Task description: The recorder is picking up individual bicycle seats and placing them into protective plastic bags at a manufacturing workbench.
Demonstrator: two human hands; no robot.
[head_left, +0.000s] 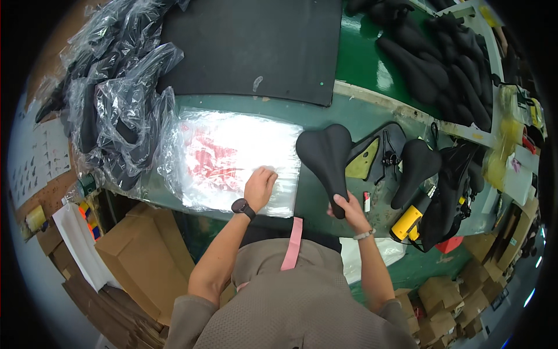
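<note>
My right hand (349,213) grips a black bicycle saddle (326,152) by its narrow nose, with the wide rear end pointing away from me. The saddle is tilted over the table beside a stack of clear plastic bags (232,131), which carry red print. On the near right part of that stack rests my left hand (261,187), fingers curled together on the top bag; the fingertips are partly hidden. Right of the held saddle lie an upturned saddle (365,160) with a yellow-green underside and another black saddle (417,168).
Bagged saddles (125,104) are piled at the left. A black mat (250,49) covers the table's back. More saddles (430,70) lie in a green-bottomed tray at the far right. A yellow heat gun (407,223) and a lighter (367,201) sit near the front edge; cardboard boxes (145,256) stand below.
</note>
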